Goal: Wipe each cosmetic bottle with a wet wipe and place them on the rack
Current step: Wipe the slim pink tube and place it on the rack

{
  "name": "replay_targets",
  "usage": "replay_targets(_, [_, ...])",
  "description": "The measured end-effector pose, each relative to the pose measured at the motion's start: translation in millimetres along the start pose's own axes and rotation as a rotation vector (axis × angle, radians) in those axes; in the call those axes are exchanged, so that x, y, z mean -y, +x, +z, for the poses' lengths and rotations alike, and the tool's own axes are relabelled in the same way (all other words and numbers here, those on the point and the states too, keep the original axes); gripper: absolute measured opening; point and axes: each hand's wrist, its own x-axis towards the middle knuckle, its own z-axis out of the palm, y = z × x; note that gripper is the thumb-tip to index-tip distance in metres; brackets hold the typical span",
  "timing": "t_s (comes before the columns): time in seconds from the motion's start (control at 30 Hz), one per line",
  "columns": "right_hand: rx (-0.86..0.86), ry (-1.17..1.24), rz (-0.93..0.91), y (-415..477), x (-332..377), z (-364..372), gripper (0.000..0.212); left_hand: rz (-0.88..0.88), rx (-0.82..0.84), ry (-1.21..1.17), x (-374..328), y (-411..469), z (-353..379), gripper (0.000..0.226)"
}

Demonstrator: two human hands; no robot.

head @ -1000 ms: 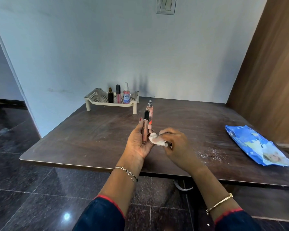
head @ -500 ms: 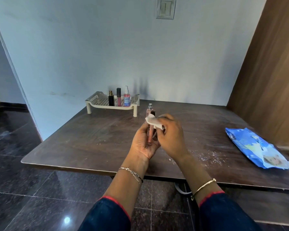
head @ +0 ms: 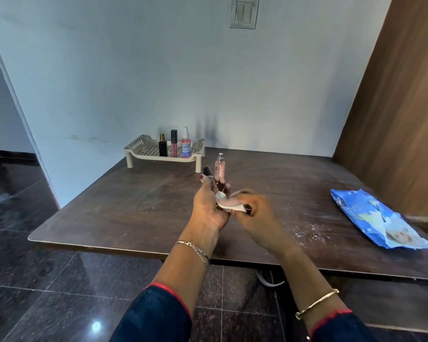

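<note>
Dark blue sleeves with red edging lie nearest the camera, one wrist with a chain bracelet, the other with a gold bangle. Left hand (head: 209, 208): closed on a slim cosmetic tube (head: 211, 180) with a dark cap, held tilted up and to the left above the worktop (head: 124, 206); a second item, a pink spray bottle (head: 220, 166) with a clear cap, shows just behind it, and whether the same hand holds it cannot be told. Right hand (head: 253, 214): pinched on a white wet wipe (head: 229, 204), pressed against the lower end of the tube where it meets the left palm. Worktop: dark brown, scuffed, with pale specks to the right of the hands. Blue wipes packet (head: 378, 222): flat on the worktop at the right, well apart from the hands. Cream perforated rack (head: 146, 150): at the far left corner against the wall, carrying three upright items side by side, a black bottle (head: 162, 146) with a gold cap, a pink tube (head: 174, 143) with a black cap, and a clear pump bottle (head: 186, 144) with a blue label. Pale wall behind, with a switch plate (head: 244, 12) high up.
</note>
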Motion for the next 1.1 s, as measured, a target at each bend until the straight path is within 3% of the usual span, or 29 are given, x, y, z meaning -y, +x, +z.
replay_targets(0.1, [-0.183,0.197,0.133,-4.6,2.7,-3.4,0.026,0.084,0.061,0.017,-0.5,1.2,1.6,0.022])
replay_targets(0.17, [-0.418,0.416,0.331,-6.7,1.6,1.0,0.024,0.151,0.112,0.086,3.1,-3.2,3.2,0.014])
replay_targets(0.23, [-0.52,0.636,0.55,-7.4,1.9,8.7,0.025,0.222,0.132,0.134,7.3,-8.3,4.9,0.012])
replay_targets(0.3, [-0.497,0.786,0.694,-7.4,5.4,15.3,0.024,0.269,0.159,0.135,10.0,-9.6,4.4,0.022])
replay_targets(0.43, [-0.46,0.975,0.779,-5.7,16.1,20.5,0.018,0.365,0.276,0.261,11.4,-14.8,-1.9,0.005])
replay_targets(0.7, [-0.454,0.95,0.834,-2.2,17.3,20.7,0.019,0.566,0.344,0.865,2.1,-18.3,-13.1,0.029])
replay_targets(0.8, [-0.448,0.966,0.823,-0.9,14.0,22.9,0.024,0.552,0.312,0.942,-3.7,-22.6,-10.3,0.044])
replay_targets(1.1, [-0.375,0.958,0.894,13.5,11.8,35.3,0.028,0.621,0.278,1.062,-29.6,-22.8,-7.1,0.039])
